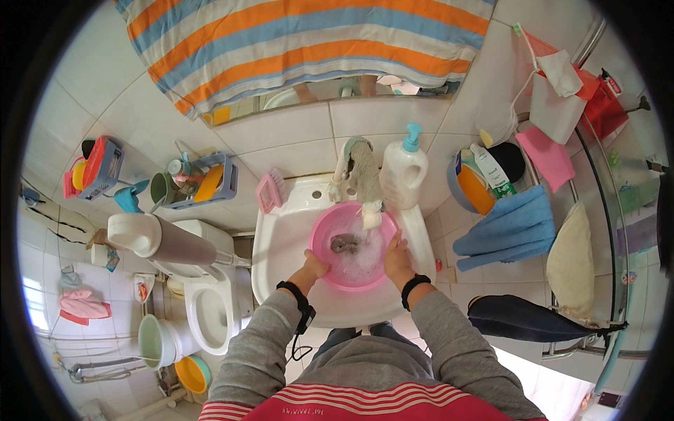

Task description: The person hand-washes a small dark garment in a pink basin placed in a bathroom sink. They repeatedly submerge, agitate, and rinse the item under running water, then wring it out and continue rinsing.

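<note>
A pink plastic basin (354, 284) sits in the white washbasin (279, 252), holding sudsy water and a small dark grey cloth-like item (344, 243). My left hand (316, 264) grips the basin's left rim, thumb on top. On the opposite side, my right hand (398, 257) grips the right rim. Above the basin's far edge is the faucet, with a grey-green cloth (364, 168) draped over it and a whitish wrapped piece (371, 216) at its outlet. The fingers under the rim are partly hidden.
A white pump bottle (404, 173) stands at the sink's back right, a pink scrubbing brush (270, 192) at its back left. A toilet (213, 316) is on the left. Blue towel (508, 229) and other cloths hang on the right. A striped towel (316, 37) covers most of the mirror.
</note>
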`<state>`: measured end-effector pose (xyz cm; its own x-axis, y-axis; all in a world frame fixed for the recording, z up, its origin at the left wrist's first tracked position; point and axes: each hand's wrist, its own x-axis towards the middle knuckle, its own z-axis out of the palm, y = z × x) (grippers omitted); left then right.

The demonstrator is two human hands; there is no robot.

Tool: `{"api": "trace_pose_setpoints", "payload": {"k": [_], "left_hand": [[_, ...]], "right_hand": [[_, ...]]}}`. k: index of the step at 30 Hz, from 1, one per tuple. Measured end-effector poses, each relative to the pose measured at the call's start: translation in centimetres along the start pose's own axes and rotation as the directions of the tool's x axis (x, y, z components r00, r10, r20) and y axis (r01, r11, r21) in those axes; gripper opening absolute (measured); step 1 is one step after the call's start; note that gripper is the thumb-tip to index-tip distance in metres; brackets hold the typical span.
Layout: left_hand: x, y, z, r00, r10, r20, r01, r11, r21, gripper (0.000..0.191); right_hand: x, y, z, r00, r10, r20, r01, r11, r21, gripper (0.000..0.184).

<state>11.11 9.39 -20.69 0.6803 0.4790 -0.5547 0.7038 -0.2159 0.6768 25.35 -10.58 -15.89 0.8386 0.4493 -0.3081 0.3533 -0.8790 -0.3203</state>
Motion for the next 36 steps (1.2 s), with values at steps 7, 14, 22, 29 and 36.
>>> {"api": "trace_pose_setpoints", "payload": {"k": [7,14,22,29,36], "left_hand": [[-3.9,4.9,-1.3,0.985,-0.169,-0.036,0.149,0.938,-0.313,0.042],[-3.1,4.3,-1.4,0.981,-0.181,0.064,0.192,0.906,-0.376,0.049],[-3.5,4.9,-1.6,0.972,-0.220,0.087,0.236,0.916,-0.323,0.051],[-3.5,4.8,-1.6,0.973,-0.213,0.087,0.229,0.922,-0.313,0.050],[-3.4,4.8,-1.6,0.973,-0.210,0.094,0.229,0.919,-0.322,0.050]], "right_hand": [[-0.1,-0.1,-0.1,1.000,-0.005,0.006,0.006,0.999,-0.040,0.067],[-0.1,-0.2,-0.4,1.000,0.017,0.007,-0.017,0.999,-0.040,0.062],[0.2,-0.1,0.1,0.994,0.107,-0.008,-0.104,0.978,0.182,0.047],[-0.1,-0.1,-0.4,0.996,0.079,0.042,-0.082,0.994,0.073,0.048],[0.0,-0.2,-0.5,0.998,0.044,0.055,-0.044,0.999,0.007,0.060]]}}
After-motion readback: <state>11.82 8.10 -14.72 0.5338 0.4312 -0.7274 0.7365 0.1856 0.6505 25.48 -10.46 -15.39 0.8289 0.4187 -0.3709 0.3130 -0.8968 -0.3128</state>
